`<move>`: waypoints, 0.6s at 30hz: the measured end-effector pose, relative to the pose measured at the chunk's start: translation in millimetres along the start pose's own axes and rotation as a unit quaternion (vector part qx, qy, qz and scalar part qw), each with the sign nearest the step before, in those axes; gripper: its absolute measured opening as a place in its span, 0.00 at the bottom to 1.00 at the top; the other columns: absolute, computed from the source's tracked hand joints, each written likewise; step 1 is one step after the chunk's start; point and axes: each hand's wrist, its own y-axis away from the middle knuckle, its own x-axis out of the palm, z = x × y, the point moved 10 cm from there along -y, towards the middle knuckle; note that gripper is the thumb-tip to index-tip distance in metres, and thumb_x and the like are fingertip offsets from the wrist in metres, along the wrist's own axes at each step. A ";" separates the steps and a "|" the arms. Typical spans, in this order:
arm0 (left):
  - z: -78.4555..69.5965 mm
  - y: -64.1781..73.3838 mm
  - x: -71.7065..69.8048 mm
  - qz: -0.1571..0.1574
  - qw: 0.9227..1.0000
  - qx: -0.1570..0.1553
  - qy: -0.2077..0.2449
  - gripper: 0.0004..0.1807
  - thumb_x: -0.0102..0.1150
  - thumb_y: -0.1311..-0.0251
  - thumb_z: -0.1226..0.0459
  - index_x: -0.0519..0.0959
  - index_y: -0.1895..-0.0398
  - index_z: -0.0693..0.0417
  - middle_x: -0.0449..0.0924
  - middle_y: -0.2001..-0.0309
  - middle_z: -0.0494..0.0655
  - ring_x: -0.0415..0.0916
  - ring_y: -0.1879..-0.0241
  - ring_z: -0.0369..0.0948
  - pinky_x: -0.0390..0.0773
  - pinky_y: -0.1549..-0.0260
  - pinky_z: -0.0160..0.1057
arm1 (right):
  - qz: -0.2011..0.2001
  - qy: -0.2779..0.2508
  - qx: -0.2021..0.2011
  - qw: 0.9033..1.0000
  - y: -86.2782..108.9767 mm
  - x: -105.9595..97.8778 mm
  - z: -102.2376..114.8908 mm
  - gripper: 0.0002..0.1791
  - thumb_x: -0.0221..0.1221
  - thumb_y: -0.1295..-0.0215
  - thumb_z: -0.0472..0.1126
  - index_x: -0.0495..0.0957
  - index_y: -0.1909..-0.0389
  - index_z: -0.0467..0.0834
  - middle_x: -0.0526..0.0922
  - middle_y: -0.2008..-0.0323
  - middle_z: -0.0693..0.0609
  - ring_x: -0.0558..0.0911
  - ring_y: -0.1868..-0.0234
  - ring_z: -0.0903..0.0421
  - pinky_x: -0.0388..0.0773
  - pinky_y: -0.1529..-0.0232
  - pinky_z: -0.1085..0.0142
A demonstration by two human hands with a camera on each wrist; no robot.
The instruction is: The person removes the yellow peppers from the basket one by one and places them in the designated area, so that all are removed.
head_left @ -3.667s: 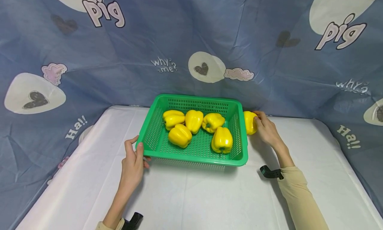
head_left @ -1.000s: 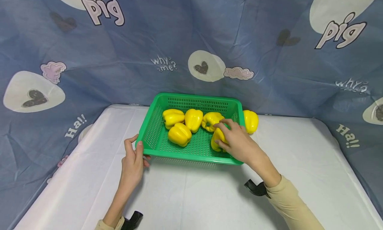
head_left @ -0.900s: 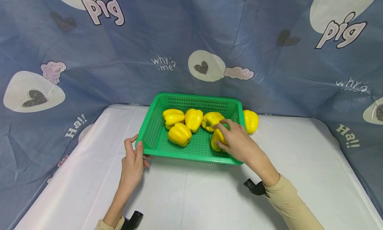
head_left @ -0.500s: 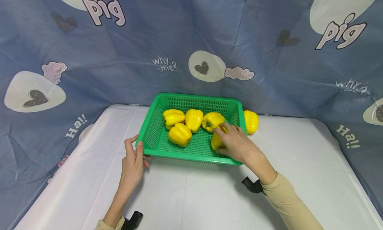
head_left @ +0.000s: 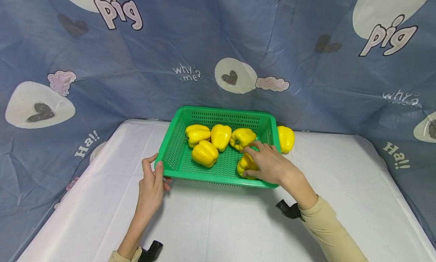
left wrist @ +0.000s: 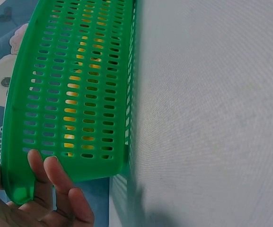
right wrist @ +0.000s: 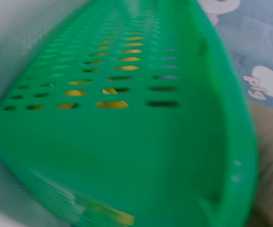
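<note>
In the head view a green plastic basket (head_left: 218, 181) holds several yellow bell peppers. My left hand (head_left: 151, 186) grips its front-left corner, thumb over the rim and fingers beneath; in the left wrist view those fingers (left wrist: 58, 177) lie against the slotted wall. My right hand (head_left: 270, 163) reaches over the right rim and holds the front-right bell pepper (head_left: 246, 165) between thumb and fingers, hiding its right side. Just behind that hand lies another pepper (head_left: 242, 138). The right wrist view is mostly filled by the basket's outer wall (right wrist: 112, 156), the hand partly hidden behind its rim.
One more yellow bell pepper (head_left: 286, 139) lies outside, against the basket's right wall. Inside at the left are further peppers, one (head_left: 205, 154) nearest the front. A white cloth (head_left: 211, 224) covers the table, and a blue printed curtain (head_left: 218, 35) hangs right behind the basket.
My right hand has left the pepper outside the basket and come over the front-right pepper inside. That pepper has since turned and shifted slightly left and forward. The left hand stays on the corner.
</note>
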 end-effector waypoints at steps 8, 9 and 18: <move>-0.9 -0.3 -0.2 0.000 1.000 0.004 0.000 0.27 0.33 0.11 0.49 0.56 0.19 0.51 0.87 0.66 0.64 0.81 0.77 0.46 0.77 0.72 0.34 | 0.046 -0.022 -0.003 0.999 7.0 -3.5 -1.9 0.39 0.74 0.38 0.31 0.74 0.26 0.52 0.70 0.23 0.41 0.68 0.20 0.35 0.60 0.22 0.29; -0.9 -0.1 -0.4 0.000 1.000 0.004 0.000 0.27 0.33 0.11 0.49 0.56 0.19 0.51 0.87 0.66 0.64 0.81 0.77 0.46 0.77 0.72 0.34 | 0.046 -0.022 -0.002 0.999 7.0 -3.4 -2.3 0.40 0.73 0.39 0.27 0.75 0.26 0.53 0.71 0.23 0.41 0.68 0.20 0.35 0.60 0.21 0.30; -0.6 0.2 -0.1 0.000 1.000 0.005 0.004 0.27 0.33 0.11 0.50 0.56 0.19 0.52 0.87 0.66 0.65 0.81 0.78 0.45 0.77 0.73 0.33 | -0.007 0.015 -0.010 1.000 0.4 -2.6 1.3 0.40 0.61 0.38 0.14 0.78 0.30 0.51 0.77 0.28 0.40 0.75 0.24 0.36 0.68 0.24 0.34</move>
